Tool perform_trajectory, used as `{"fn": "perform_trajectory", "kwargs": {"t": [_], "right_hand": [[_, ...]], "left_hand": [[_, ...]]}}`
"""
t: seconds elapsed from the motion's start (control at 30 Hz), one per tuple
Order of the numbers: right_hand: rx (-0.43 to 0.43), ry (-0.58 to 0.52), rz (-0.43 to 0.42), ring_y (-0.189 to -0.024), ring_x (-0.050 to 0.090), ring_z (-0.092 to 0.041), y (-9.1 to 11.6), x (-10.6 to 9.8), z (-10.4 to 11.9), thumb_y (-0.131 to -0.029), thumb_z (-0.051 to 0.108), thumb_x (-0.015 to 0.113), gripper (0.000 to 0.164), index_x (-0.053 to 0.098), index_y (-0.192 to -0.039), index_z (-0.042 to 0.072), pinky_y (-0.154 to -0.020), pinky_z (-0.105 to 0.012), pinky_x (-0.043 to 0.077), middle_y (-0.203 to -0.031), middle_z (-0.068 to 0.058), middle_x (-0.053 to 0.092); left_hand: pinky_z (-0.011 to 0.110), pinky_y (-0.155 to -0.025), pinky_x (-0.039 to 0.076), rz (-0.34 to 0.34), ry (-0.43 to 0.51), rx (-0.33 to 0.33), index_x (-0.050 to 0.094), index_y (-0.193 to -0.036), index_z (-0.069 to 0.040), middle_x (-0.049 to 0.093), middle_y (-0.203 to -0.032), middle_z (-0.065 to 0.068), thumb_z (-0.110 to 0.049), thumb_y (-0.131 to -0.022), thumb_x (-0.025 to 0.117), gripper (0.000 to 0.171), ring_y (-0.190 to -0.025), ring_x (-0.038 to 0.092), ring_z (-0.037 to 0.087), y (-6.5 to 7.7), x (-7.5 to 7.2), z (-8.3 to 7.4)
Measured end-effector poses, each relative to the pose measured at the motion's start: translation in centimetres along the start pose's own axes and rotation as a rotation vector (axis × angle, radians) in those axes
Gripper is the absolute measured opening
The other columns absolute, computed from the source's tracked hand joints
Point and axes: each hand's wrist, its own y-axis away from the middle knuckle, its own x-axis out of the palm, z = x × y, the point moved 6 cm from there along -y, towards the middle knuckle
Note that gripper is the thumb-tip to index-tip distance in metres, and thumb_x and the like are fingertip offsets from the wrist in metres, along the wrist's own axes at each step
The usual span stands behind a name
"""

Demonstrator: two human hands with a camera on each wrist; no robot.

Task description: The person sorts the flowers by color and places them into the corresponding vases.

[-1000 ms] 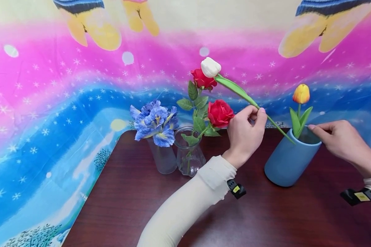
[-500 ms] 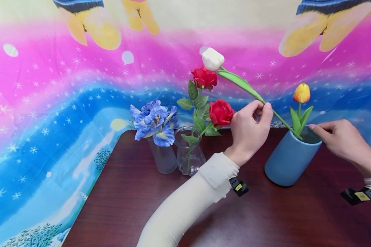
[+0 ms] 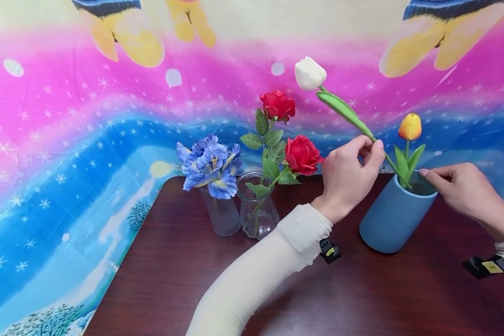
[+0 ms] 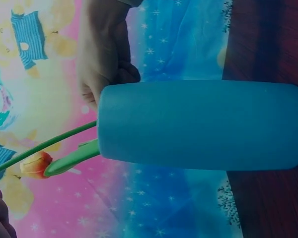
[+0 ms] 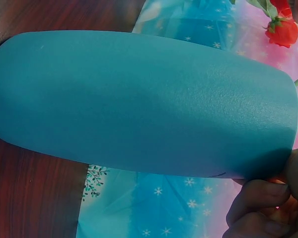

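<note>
My left hand [image 3: 353,175] pinches the green stem of a white tulip [image 3: 311,73] between thumb and fingers. The tulip leans left, and its stem's lower end dips inside the mouth of a blue vase [image 3: 392,219]. In the left wrist view the stem [image 4: 44,144] runs into the vase mouth. A yellow-orange tulip [image 3: 409,127] with green leaves stands in the same vase. My right hand [image 3: 466,196] grips the vase's rim on its right side, thumb at the lip. The right wrist view shows curled fingers [image 5: 258,203] at that rim.
Left of my left hand, red roses [image 3: 302,155] stand in a clear glass vase [image 3: 258,219]. Beside it a frosted vase [image 3: 223,217] holds blue flowers [image 3: 212,165]. All stand on a dark wooden table [image 3: 172,280] before a printed backdrop [image 3: 88,140].
My left hand has moved right and up with the white tulip, whose stem end has gone from the vase's outer rim into its mouth. My right hand stays at the rim.
</note>
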Motion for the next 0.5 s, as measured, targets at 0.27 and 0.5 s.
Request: {"fn": "perform_trajectory", "kwargs": {"t": [0.27, 0.5], "right_hand": [[0.002, 0.004, -0.004, -0.045, 0.026, -0.016, 0.0, 0.0, -0.1, -0.108, 0.032, 0.047, 0.057, 0.041, -0.057, 0.007, -0.046, -0.033, 0.022, -0.053, 0.002, 0.027], [0.006, 0.006, 0.002, -0.044, 0.026, -0.016, 0.0, 0.0, -0.1, -0.108, 0.034, 0.047, 0.057, 0.039, -0.058, 0.007, -0.045, -0.034, 0.022, -0.053, 0.002, 0.026]], "left_hand": [[0.006, -0.057, 0.035, 0.067, -0.052, 0.008, 0.067, -0.091, -0.018, 0.065, -0.076, -0.010, -0.032, -0.103, 0.054, 0.022, -0.059, 0.046, -0.006, 0.0, 1.2, 0.0], [0.007, -0.055, 0.034, 0.131, -0.106, 0.023, 0.068, -0.095, -0.020, 0.062, -0.074, -0.011, -0.034, -0.104, 0.054, 0.022, -0.060, 0.046, -0.006, 0.3, 2.4, -0.5]]}}
